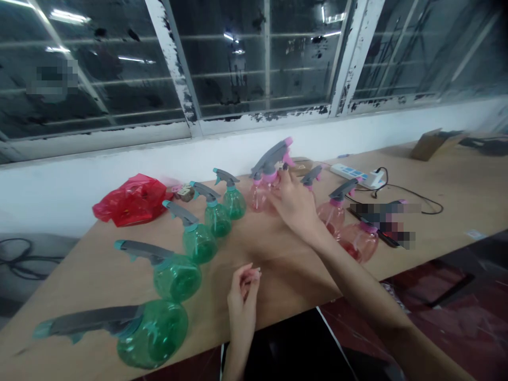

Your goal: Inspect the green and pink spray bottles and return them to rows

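My right hand [296, 203] reaches to the back of the table, its fingers closed around a pink spray bottle [270, 177] with a grey trigger head; the hand hides much of that bottle. Just left of it stands another pink spray bottle [259, 196]. Nearer the front, my left hand [243, 293] hovers with loosely curled fingers, the thumb apart from them and nothing visible inside. Several green spray bottles [199, 243] form a slanting row on the left. More pink spray bottles [332, 214] line the right side, partly behind my right forearm.
A red plastic bag [133, 201] lies at the back left. Along the back right are a white power strip [357, 174] with a black cable and a cardboard box [431, 144]. A dark flat object [389, 238] rests beside the pink bottles. Windows rise behind the wooden table [238, 238].
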{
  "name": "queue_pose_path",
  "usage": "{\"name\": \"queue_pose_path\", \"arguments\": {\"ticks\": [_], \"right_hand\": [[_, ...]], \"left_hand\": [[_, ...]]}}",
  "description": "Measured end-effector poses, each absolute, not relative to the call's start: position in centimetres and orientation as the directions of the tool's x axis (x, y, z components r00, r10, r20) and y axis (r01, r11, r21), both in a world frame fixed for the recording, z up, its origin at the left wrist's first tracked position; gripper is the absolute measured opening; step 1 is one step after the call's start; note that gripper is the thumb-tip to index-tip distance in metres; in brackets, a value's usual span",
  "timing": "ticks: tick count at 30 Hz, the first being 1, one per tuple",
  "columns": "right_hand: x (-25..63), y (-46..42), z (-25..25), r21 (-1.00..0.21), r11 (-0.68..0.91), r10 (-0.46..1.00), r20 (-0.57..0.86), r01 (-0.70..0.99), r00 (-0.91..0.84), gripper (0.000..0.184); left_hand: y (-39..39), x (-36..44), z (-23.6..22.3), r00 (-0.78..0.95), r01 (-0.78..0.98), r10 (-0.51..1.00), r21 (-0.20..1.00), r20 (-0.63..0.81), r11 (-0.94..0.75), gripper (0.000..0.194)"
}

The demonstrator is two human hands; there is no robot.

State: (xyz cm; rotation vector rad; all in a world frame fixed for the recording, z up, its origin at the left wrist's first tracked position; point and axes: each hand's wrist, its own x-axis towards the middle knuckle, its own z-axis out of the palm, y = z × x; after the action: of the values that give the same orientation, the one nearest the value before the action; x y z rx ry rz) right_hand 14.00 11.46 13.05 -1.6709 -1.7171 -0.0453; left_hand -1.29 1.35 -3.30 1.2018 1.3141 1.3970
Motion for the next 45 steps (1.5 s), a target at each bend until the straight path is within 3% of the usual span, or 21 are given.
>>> {"name": "queue_pose_path", "arguments": {"ticks": [4, 7, 13, 18, 23, 28, 33, 37, 40, 42, 45], "right_hand": [[13.7, 7.0, 10.9, -0.430, 0.255, 0.938, 0.326, 0.866, -0.114, 0.046], [14.1, 5.0, 9.4, -0.487, 0.348, 0.935, 0.240, 0.801, -0.260, 0.046], [14.5, 2.6, 9.0, -0.581, 0.479, 0.869, 0.206, 0.658, -0.450, 0.045], [14.1, 1.7, 9.1, -0.603, 0.585, 0.788, 0.269, 0.541, -0.553, 0.042], [14.3, 1.4, 8.6, -0.648, 0.576, 0.782, 0.260, 0.498, -0.566, 0.048], [16.5, 1.4, 6.2, -0.793, 0.386, 0.897, 0.204, 0.472, -0.391, 0.062], [21.0, 1.5, 2.2, -0.875, 0.206, 0.969, 0.244, 0.438, 0.032, 0.041], [25.2, -0.6, 0.6, -0.920, 0.093, 0.962, 0.181, 0.380, 0.204, 0.038], [27.7, -2.2, 0.0, -0.897, -0.057, 0.855, 0.182, 0.438, 0.485, 0.042], [28.9, -2.4, -0.6, -0.835, -0.152, 0.689, 0.294, 0.529, 0.663, 0.050], [29.7, -1.2, -2.1, -0.742, -0.167, 0.565, 0.468, 0.650, 0.680, 0.080]], "left_hand": [[1.5, -1.7, -1.9, -0.238, -0.074, 0.967, 0.991, 0.089, -0.110, 0.039], [1.6, -2.7, -0.3, -0.226, -0.089, 0.963, 0.982, 0.146, -0.169, 0.044], [2.1, -3.3, 3.1, 0.007, -0.045, 0.984, 0.983, 0.179, -0.178, 0.065], [2.7, -1.8, 5.2, -0.053, 0.059, 0.974, 0.975, 0.219, -0.215, 0.054], [3.0, -1.0, 6.0, -0.042, 0.118, 0.960, 0.955, 0.278, -0.272, 0.046], [3.1, -0.7, 6.1, -0.087, 0.049, 0.974, 0.977, 0.209, -0.206, 0.038], [3.7, -0.5, 6.0, -0.126, -0.064, 0.976, 0.980, 0.180, -0.189, 0.029], [4.8, 0.2, 6.1, -0.138, -0.175, 0.978, 0.968, 0.156, -0.179, 0.031], [5.7, 0.8, 6.4, -0.136, -0.276, 0.987, 0.953, 0.087, -0.122, 0.034], [6.2, 0.9, 6.7, -0.130, -0.331, 0.990, 0.940, 0.046, -0.087, 0.036], [6.2, 0.9, 6.7, -0.121, -0.399, 0.993, 0.916, -0.012, -0.038, 0.037]]}}
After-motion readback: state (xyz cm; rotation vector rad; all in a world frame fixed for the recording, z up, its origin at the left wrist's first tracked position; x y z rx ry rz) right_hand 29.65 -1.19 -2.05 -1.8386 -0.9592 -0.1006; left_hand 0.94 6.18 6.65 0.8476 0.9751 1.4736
